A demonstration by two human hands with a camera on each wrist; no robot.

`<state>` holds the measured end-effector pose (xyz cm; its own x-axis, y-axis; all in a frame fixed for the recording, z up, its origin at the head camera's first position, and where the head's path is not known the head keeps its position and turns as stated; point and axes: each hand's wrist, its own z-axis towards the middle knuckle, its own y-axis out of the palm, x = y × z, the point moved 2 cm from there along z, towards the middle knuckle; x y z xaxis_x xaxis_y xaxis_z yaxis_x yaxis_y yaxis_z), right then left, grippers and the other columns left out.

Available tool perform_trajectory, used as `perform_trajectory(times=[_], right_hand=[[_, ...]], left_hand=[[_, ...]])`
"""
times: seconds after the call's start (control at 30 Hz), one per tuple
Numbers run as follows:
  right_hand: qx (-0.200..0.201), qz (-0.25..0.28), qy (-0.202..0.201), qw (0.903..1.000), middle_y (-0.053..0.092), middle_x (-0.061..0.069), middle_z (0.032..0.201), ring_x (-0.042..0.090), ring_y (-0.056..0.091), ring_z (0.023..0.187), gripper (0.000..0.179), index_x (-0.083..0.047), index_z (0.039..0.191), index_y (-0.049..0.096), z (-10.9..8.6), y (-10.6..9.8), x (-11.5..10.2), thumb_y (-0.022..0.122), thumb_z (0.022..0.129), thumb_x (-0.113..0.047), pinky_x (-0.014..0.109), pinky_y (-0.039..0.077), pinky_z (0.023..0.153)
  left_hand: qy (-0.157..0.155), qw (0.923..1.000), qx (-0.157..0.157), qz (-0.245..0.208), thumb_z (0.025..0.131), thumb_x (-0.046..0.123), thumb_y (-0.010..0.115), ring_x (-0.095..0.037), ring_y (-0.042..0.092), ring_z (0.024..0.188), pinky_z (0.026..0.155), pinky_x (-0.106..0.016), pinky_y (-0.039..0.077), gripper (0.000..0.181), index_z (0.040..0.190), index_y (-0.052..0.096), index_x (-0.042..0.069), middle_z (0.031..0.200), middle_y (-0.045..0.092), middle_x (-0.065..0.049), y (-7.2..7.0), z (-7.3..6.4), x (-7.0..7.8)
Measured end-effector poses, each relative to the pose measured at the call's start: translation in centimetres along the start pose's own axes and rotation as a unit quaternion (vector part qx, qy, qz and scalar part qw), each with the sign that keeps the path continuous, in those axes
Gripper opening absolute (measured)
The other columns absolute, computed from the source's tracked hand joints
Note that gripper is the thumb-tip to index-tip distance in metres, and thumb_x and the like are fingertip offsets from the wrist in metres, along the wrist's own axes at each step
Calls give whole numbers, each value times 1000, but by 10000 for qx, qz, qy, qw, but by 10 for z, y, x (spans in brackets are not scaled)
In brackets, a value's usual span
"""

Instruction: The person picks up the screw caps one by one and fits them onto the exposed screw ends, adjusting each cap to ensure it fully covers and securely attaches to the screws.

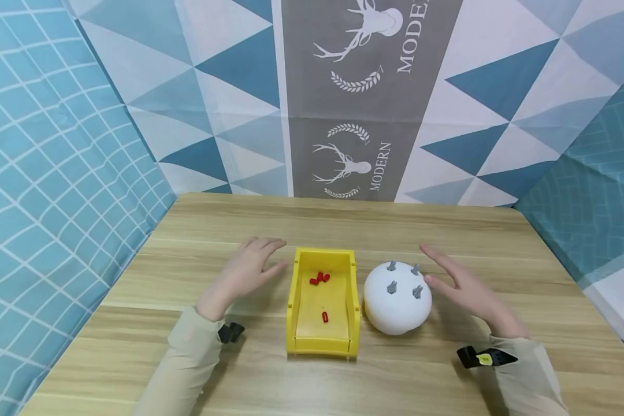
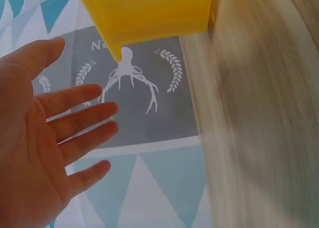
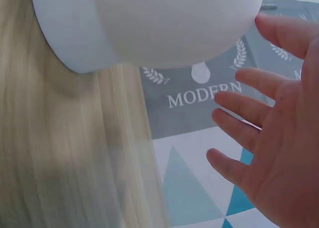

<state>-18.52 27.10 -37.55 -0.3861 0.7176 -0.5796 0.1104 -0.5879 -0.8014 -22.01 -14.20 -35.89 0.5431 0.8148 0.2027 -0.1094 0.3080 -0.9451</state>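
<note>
A yellow plastic bin (image 1: 322,345) stands on the table with several small red capsule-shaped pieces inside, one red piece (image 1: 325,316) lying apart from the others. To its right is a white rounded body (image 1: 397,312) with several grey screw-like pieces, among them a grey piece (image 1: 392,287), standing on its top. My left hand (image 1: 247,274) is held left of the bin, fingers spread, holding nothing. My right hand (image 1: 465,289) hovers at the right of the white body, fingers extended; its thumb (image 3: 286,33) is close to the body, and I cannot tell whether they touch.
The wooden table (image 1: 229,219) ends at a patterned cloth backdrop (image 1: 343,104). Blue grid cloth (image 1: 57,173) hangs on the left and teal cloth (image 1: 593,190) on the right. Black straps, such as the right strap (image 1: 486,357), circle both wrists.
</note>
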Motion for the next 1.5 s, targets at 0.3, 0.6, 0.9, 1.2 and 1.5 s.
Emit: perform_trajectory(times=[0.3, 0.6, 0.9, 1.2, 1.5], right_hand=[[-151, 404, -218, 9988, 33, 9, 145, 34, 28, 132, 60, -21, 142, 31, -3, 6, -2, 58, 88, -23, 63, 30, 94], [-237, 379, -279, 9986, 39, 8, 141, 33, 34, 128, 72, -22, 141, 32, -5, 10, -7, 69, 79, -27, 61, 30, 94], [-318, 345, -373, 9982, 39, 10, 140, 34, 42, 121, 81, -14, 141, 31, -4, 13, -14, 74, 74, -31, 61, 33, 92], [-383, 283, -463, 9978, 39, 12, 139, 32, 45, 120, 87, -8, 141, 29, -3, 17, -18, 75, 72, -33, 58, 35, 92], [-327, 335, -338, 9983, 41, 9, 138, 28, 46, 118, 87, -10, 140, 31, -4, 21, -17, 76, 70, -35, 55, 36, 92]], left_hand=[[212, 9995, -234, -34, 89, 41, 53, -27, 50, 116, 102, -46, 33, 44, 123, 56, 13, 124, 57, -6, 0, 1, 21], [576, 9971, -476, 144, 87, 39, 56, -21, 50, 116, 104, -42, 30, 43, 121, 56, 13, 121, 58, -3, 3, 2, 46], [829, 9942, -686, 44, 87, 35, 58, -20, 50, 116, 105, -43, 29, 40, 120, 57, 13, 122, 57, -2, 10, 3, 60], [1217, 9871, -1002, 292, 87, 30, 58, -19, 52, 112, 103, -42, 32, 35, 119, 58, 15, 118, 59, -1, 19, 1, 78], [1538, 9797, -1219, 401, 87, 29, 59, -15, 55, 105, 100, -36, 36, 30, 113, 62, 13, 112, 62, 1, 29, -4, 93]])
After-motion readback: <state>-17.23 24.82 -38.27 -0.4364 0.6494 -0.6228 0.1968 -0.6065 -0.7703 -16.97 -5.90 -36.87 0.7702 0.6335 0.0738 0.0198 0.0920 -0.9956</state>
